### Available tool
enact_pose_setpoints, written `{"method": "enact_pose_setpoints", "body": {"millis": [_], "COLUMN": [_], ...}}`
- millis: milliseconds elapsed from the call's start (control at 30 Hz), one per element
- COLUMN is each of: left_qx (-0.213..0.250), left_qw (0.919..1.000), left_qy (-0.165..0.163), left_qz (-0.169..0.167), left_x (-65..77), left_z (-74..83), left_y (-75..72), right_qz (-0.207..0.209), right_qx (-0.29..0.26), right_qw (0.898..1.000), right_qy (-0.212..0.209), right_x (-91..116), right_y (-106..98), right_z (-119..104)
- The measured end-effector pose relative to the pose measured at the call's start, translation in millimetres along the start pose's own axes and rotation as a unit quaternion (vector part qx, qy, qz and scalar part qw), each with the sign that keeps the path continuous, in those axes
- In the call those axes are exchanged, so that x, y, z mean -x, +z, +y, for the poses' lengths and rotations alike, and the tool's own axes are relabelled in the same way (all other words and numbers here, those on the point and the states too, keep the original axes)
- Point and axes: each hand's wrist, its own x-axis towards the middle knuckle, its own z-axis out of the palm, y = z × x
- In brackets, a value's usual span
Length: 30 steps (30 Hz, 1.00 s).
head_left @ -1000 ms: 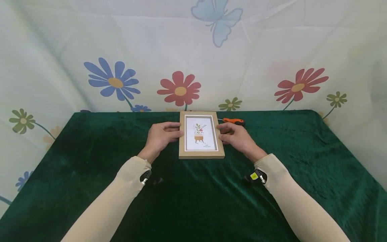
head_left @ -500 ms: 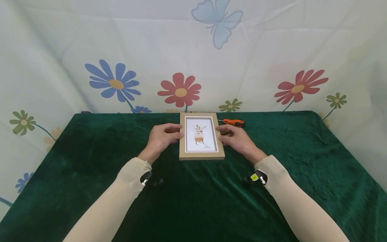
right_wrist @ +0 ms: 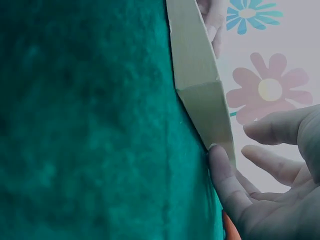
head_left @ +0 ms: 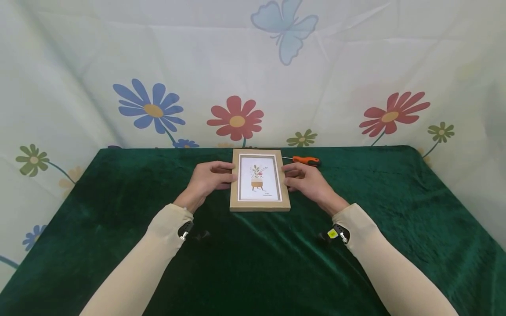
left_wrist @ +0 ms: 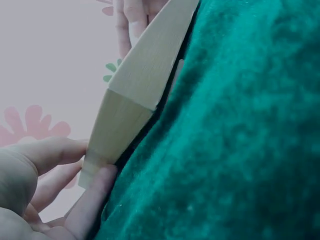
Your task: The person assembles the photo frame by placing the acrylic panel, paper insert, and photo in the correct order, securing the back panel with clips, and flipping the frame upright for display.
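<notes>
A light-wood picture frame with a white print of a potted plant lies face up on the green cloth in the head view. My left hand grips its left side, and in the left wrist view the fingertips meet the frame's edge. On the opposite side is my right hand, fingers loosely extended at the border. One fingertip touches the side of the frame in the right wrist view, while two others stand slightly off its face.
An orange-and-black screwdriver lies just behind the right hand, its shaft pointing toward the frame. Green velvet cloth covers the table. Behind its far edge hangs a white curtain printed with flowers and a butterfly.
The frame has shifted slightly left and toward me, with my left hand moving along. My right hand has stayed almost where it was. The screwdriver has not moved.
</notes>
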Motion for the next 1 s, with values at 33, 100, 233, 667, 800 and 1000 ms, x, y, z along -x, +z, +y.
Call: {"method": "enact_pose_setpoints", "body": {"millis": [33,100,233,667,800,1000], "left_qx": [-0.002,-0.007,-0.016,-0.037,-0.048,-0.079], "left_qw": [1.0,1.0,0.9999,0.9988,0.9982,0.9963], "left_qy": [-0.002,-0.004,-0.005,-0.001,0.004,0.021], "left_qz": [-0.002,-0.005,-0.003,-0.032,-0.036,-0.026], "left_x": [-0.1,-0.2,0.1,1.7,1.9,3.5], "left_z": [-0.2,-1.4,-3.0,1.1,2.7,4.9], "left_y": [-1.0,-2.4,-3.7,-9.2,-8.9,-6.0], "right_qz": [-0.002,-0.007,-0.016,-0.032,-0.032,-0.028], "right_qx": [0.003,0.009,0.018,0.046,0.038,0.034], "right_qw": [1.0,1.0,1.0,0.998,0.999,0.999], "right_qy": [0.0,0.001,0.004,-0.003,-0.002,0.003], "right_x": [-0.1,-0.4,-1.8,-1.1,-0.9,-1.3], "right_y": [0.7,2.0,4.5,3.6,2.5,0.5], "right_z": [-0.6,-1.6,-1.3,2.5,1.6,2.6]}}
